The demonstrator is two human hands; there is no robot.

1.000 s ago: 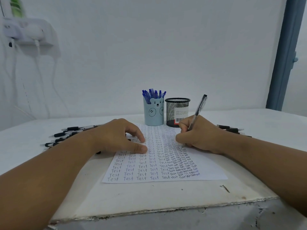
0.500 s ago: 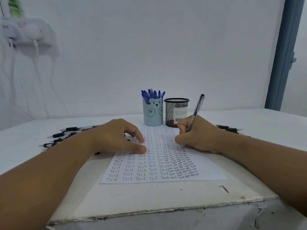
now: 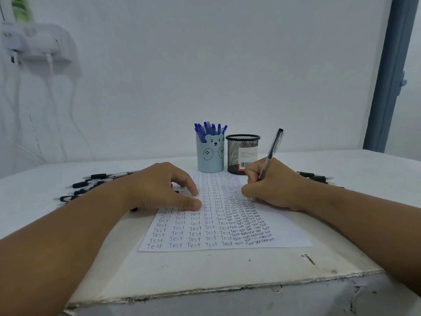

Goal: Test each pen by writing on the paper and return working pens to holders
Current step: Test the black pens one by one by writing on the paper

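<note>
A white paper [image 3: 284, 236] covered in rows of the word "Test" lies on the table in front of me. My right hand [image 3: 273, 185] grips a black pen [image 3: 273, 148], its tip down on the paper's right part and its cap end tilted up to the right. My left hand [image 3: 159, 188] rests on the paper's left part, fingertips and thumb pressing it flat. Behind the paper stand a light blue bear holder [image 3: 210, 153] full of blue pens and a black mesh holder [image 3: 242, 153].
Several black pens [image 3: 91, 184] lie on the table to the left of my left arm, and a few more black pens [image 3: 315, 176] lie behind my right wrist. The white table [image 3: 205, 274] has a chipped front edge. A wall stands close behind the holders.
The pen in my right hand has shifted very slightly on the paper. My left hand stays in place on the sheet.
</note>
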